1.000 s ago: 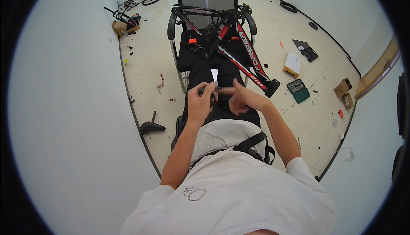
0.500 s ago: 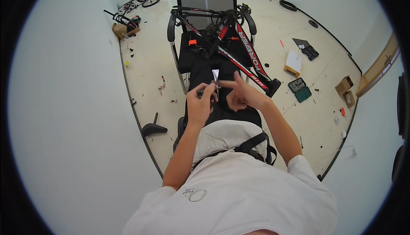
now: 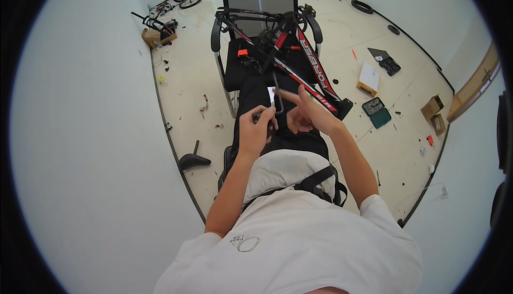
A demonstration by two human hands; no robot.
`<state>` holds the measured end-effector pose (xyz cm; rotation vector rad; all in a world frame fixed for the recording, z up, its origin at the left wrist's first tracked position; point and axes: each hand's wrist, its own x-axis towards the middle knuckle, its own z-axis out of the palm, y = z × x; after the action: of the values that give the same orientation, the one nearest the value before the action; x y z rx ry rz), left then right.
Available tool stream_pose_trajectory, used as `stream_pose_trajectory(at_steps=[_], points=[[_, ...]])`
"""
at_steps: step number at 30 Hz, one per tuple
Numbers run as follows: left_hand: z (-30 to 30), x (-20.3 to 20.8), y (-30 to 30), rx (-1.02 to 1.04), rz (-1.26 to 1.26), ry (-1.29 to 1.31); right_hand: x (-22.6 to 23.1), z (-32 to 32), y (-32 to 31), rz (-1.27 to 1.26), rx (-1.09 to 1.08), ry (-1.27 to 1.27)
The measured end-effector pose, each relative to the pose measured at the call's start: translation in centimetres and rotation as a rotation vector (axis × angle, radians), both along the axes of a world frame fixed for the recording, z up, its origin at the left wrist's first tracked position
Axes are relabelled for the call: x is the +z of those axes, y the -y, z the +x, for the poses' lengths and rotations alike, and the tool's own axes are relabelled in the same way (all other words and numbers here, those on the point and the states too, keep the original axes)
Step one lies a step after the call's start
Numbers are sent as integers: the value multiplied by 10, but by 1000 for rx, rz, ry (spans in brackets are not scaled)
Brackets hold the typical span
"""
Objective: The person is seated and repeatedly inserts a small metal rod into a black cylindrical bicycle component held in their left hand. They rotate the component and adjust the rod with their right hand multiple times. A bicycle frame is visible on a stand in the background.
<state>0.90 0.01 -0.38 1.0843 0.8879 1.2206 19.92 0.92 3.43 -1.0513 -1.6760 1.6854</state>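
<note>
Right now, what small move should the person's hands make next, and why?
Perhaps nudge the bent tool gently with the index finger of the right hand: that finger stretches out beside the tool, though contact is hard to tell, while the left hand holds a small dark part and the tool juts up near that grip.

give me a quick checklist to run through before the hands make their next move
1. Left hand closed around the small dark part: ok.
2. Bent metal key seated in that part: cannot tell, the fingers cover that spot.
3. Right hand gripping the key: not ok, its index finger is extended near it; contact is unclear.
4. Bike frame lying on the chair, apart from both hands: ok.
5. Green case on the floor open: ok.
</note>
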Motion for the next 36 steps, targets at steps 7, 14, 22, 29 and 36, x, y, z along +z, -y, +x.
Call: stream_pose_trajectory(at_steps=[7, 14, 22, 29, 36], points=[[-9, -2, -7, 68, -37, -3, 2, -7, 21, 26, 282, -143], [-10, 10, -2, 73, 11, 33, -12, -9, 2, 11, 67, 162], [-8, 6, 5, -91, 84, -85, -11, -7, -21, -143, -69, -528], [-13, 17, 3, -120, -50, 207, -38, -6, -18, 63, -188, -132], [-15, -1, -8, 69, 2, 34, -20, -10, 24, -43, 315, -176]])
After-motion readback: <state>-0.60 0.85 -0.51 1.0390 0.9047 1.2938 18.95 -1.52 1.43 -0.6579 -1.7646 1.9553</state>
